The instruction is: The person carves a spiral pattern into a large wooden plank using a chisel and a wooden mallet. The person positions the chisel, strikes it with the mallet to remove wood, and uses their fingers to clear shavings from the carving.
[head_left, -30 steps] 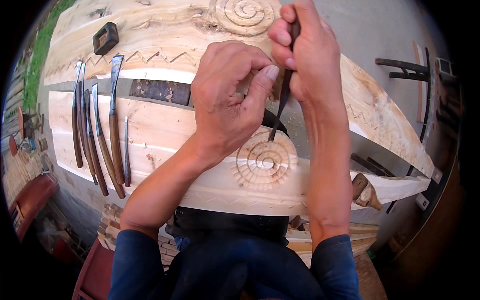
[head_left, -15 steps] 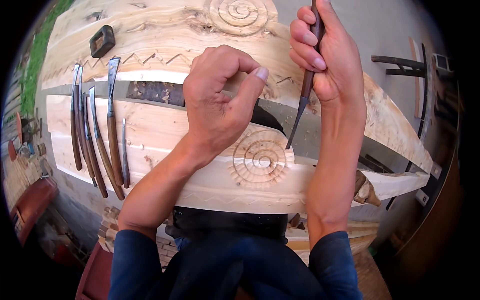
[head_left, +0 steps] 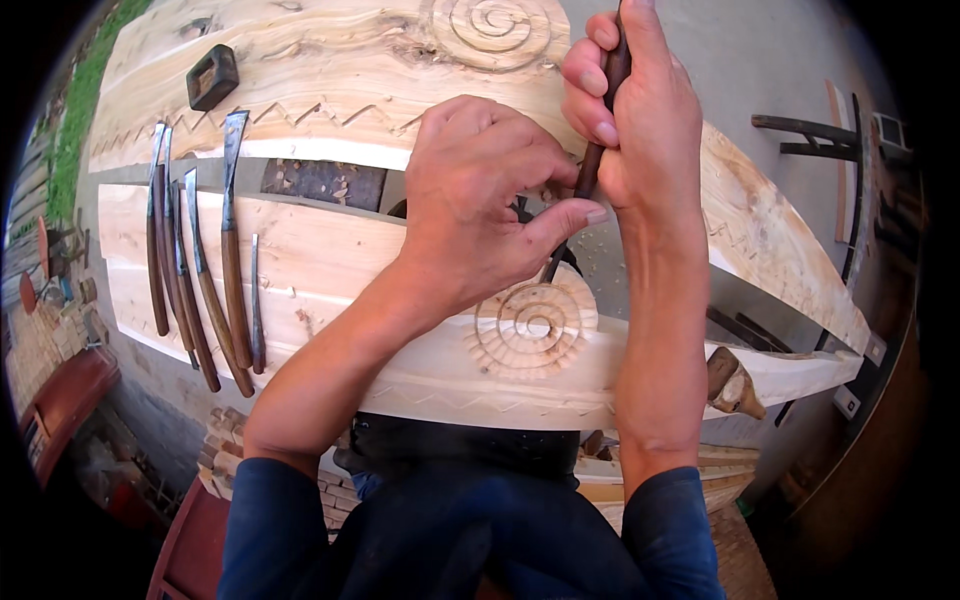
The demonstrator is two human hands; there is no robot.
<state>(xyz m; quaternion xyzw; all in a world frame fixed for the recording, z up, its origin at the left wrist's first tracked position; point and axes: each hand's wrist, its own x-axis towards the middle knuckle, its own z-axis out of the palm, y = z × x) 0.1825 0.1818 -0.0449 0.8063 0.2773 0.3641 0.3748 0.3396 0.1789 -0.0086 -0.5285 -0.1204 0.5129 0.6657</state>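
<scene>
My right hand [head_left: 650, 125] is wrapped around the dark wooden handle of a slim carving chisel [head_left: 589, 172], held tilted with its blade downward. My left hand [head_left: 480, 205] is at the lower part of that chisel, its thumb crossing in front of the shaft and its curled fingers beside it. The cutting tip meets the upper rim of a carved spiral rosette [head_left: 540, 325], though the exact contact is hard to see. This spiral, with a scalloped border, lies on the near pale wooden board [head_left: 330, 262].
Several chisels [head_left: 235, 240] lie side by side on the board's left part. Beyond is a second board [head_left: 300, 75] with a zigzag line, another spiral [head_left: 490, 30] and a dark hollow block [head_left: 213, 78]. A wooden mallet-like piece [head_left: 733, 383] sits right of my forearm.
My left hand has moved right and closed at the chisel's shaft. The chisel's tip has shifted left along the rosette's upper edge, and my right hand has moved slightly left.
</scene>
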